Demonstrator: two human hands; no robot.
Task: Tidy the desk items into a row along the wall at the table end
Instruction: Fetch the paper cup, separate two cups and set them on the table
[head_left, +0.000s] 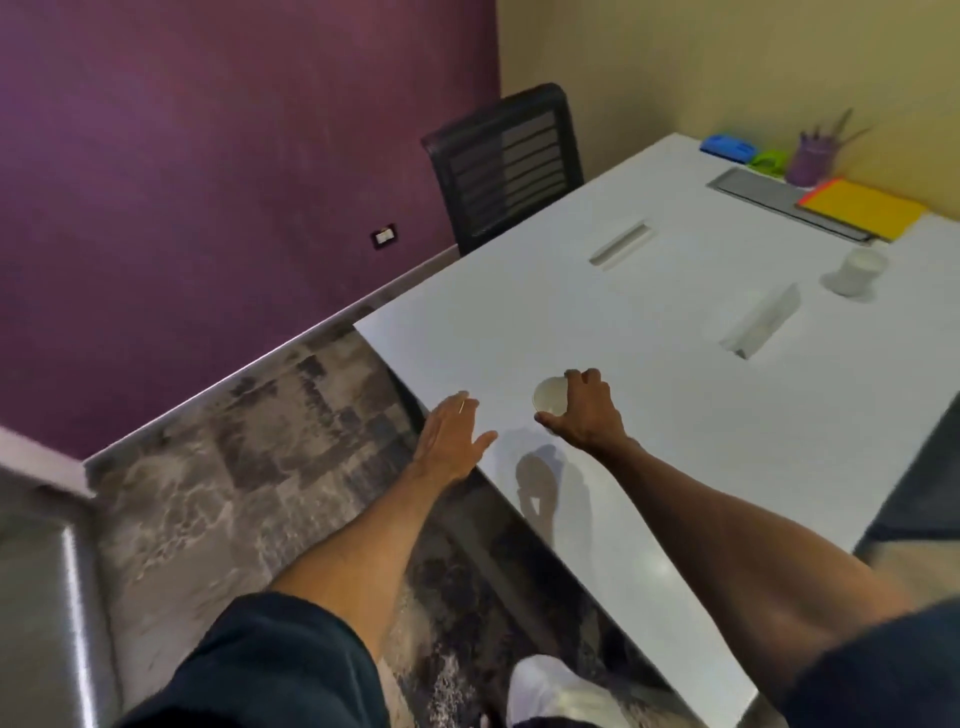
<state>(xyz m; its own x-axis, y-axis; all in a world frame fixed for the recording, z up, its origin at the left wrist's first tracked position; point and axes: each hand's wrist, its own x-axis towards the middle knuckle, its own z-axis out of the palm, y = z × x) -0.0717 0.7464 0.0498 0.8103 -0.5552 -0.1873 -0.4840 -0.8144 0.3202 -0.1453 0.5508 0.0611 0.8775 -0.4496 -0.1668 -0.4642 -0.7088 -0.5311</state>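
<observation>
My right hand is closed around a small white cup, held just above the near left part of the white table; its shadow falls on the tabletop below. My left hand hovers flat and open over the table's left edge, holding nothing. At the far end by the yellow wall stand a blue item, a green item, a purple pen holder with pens, and a yellow folder. Another white cup stands alone further in on the table.
A black mesh chair stands at the table's far left side. A grey cable tray cover lies near the folder, and two cable slots cut the tabletop. Patterned carpet covers the floor to the left.
</observation>
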